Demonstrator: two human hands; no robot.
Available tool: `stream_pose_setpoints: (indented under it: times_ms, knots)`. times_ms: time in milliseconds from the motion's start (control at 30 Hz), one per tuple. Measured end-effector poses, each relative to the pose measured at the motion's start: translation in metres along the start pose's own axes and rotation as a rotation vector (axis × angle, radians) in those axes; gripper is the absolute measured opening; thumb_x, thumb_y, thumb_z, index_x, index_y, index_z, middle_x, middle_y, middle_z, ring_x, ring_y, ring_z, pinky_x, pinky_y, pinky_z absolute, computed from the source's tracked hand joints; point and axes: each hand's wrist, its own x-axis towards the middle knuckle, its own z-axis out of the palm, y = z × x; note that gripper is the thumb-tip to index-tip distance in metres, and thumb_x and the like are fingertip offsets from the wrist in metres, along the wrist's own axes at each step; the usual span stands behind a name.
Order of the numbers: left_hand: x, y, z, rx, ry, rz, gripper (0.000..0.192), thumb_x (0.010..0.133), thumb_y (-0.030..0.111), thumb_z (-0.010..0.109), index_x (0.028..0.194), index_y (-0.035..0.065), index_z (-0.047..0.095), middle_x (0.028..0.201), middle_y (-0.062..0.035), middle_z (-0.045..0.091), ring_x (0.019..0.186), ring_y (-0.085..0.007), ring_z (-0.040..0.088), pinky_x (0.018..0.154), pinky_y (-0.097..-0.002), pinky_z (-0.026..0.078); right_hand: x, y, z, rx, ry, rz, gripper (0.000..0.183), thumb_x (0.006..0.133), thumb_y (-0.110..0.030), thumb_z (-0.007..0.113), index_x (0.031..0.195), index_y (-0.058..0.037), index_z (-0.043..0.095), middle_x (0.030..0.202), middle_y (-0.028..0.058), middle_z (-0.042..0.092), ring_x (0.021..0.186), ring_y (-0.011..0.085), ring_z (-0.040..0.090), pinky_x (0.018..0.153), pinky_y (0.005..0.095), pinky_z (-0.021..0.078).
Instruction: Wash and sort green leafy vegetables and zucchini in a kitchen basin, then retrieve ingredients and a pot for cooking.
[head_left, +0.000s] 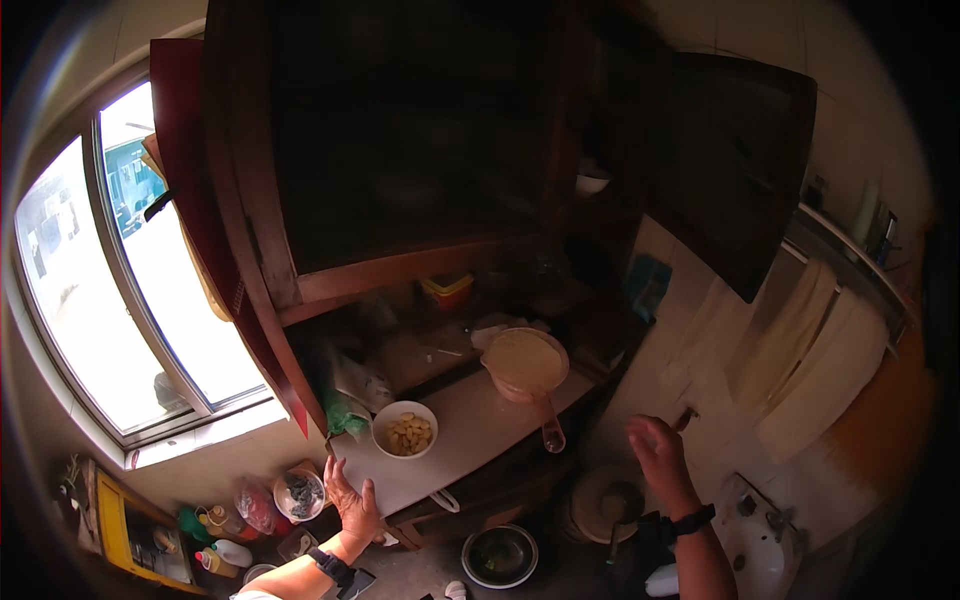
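My left hand (351, 504) is raised near the left front corner of a light cabinet counter (465, 435), fingers apart and nothing in it. Just beyond it a white bowl (406, 430) holds several pale yellow pieces of food. My right hand (658, 459) hangs right of the counter, fingers bent and apart, with nothing seen in it. Between the hands, a pink long-handled plastic strainer or scoop (553, 435) points its handle over the counter's front edge. A pale, round surface (523, 360) fills its top; whether that is mesh or contents I cannot tell. Both wrists wear black bands.
Above the counter stands a dark wooden cabinet (397, 270) with a door (735, 165) swung out rightward. A green plastic bag (346, 417) lies by the bowl. Below are a metal basin (499, 556) and a round pot (604, 502). Bottles (217, 559) stand lower left, a sink (757, 544) lower right.
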Motion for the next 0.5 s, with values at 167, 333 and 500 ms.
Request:
stream_pose_setpoints:
  times_ms: [167, 333, 500]
  knots:
    - [-0.002, 0.007, -0.008, -0.069, 0.028, -0.031, 0.06, 0.078, 0.017, 0.052, 0.13, 0.0033, 0.027, 0.137, -0.0242, 0.021, 0.126, -0.0398, 0.022, 0.106, -0.0471, 0.015, 0.152, 0.0, 0.044, 0.243, -0.049, -0.177, 0.035, 0.089, -0.02, 0.055, 0.119, -0.0017, 0.05, 0.109, 0.0148, 0.059, 0.101, 0.022, 0.058, 0.086, 0.0329, 0.0444]
    - [-0.011, 0.029, -0.037, 0.055, 0.16, -0.039, 0.061, 0.085, 0.035, 0.047, 0.13, -0.0006, 0.027, 0.133, -0.024, 0.026, 0.125, -0.0382, 0.025, 0.106, -0.0449, 0.015, 0.253, -0.024, 0.079, 0.609, -0.063, -0.062, 0.052, 0.092, -0.032, 0.048, 0.134, -0.0039, 0.034, 0.128, 0.0121, 0.047, 0.118, 0.021, 0.044, 0.095, 0.0327, 0.0373]
    - [-0.037, 0.065, -0.067, 0.139, 0.419, -0.13, 0.072, 0.086, 0.056, 0.042, 0.133, 0.0039, 0.025, 0.135, -0.0162, 0.028, 0.123, -0.0301, 0.03, 0.099, -0.0415, 0.026, 0.284, -0.006, 0.102, 0.917, -0.098, -0.116, 0.056, 0.092, -0.035, 0.048, 0.135, -0.0024, 0.032, 0.129, 0.0103, 0.043, 0.115, 0.0193, 0.043, 0.095, 0.0334, 0.0369]
